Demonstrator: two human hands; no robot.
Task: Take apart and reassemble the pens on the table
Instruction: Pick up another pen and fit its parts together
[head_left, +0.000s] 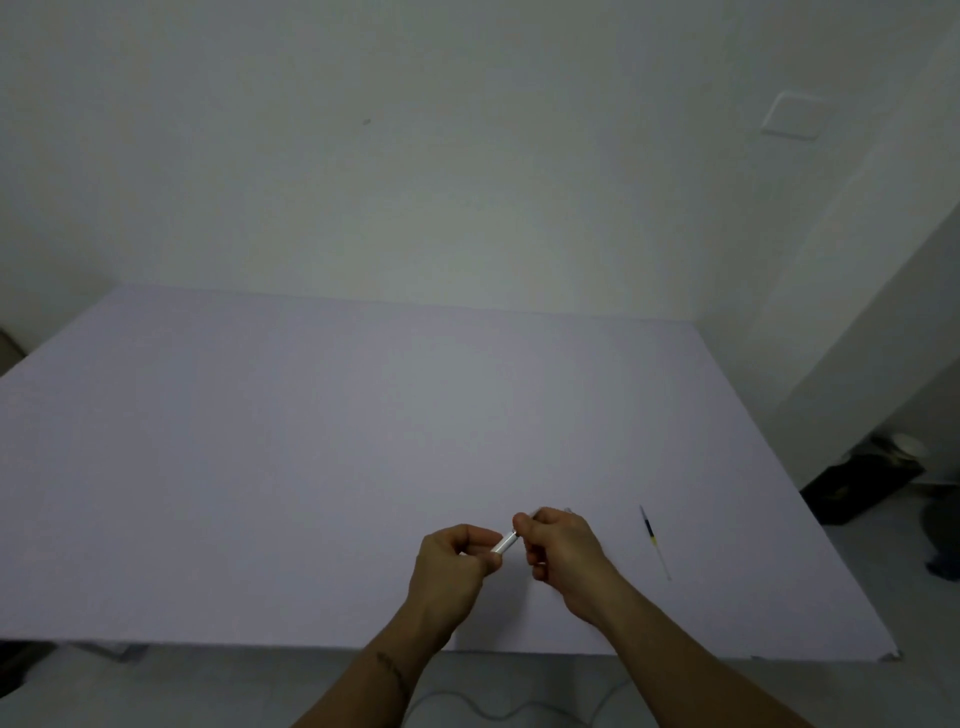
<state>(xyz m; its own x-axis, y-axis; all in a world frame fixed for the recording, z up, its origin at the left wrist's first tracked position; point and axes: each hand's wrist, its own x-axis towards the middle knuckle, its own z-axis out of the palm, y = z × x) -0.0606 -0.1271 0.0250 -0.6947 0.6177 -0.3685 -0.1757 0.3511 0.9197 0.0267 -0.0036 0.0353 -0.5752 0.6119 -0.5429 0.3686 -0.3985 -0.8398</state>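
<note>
A white pen barrel (505, 543) is held between both hands, a little above the pale table (311, 441) near its front edge. My left hand (452, 564) pinches its lower left end. My right hand (558, 545) grips its upper right end with closed fingers, hiding that end. A thin ink refill (653, 540) with a dark upper part and a clear lower part lies alone on the table to the right of my right hand.
The table's far edge meets a plain white wall. A dark box (862, 480) with a white object on it stands on the floor beyond the table's right edge. A white cable (498, 714) lies on the floor below the front edge.
</note>
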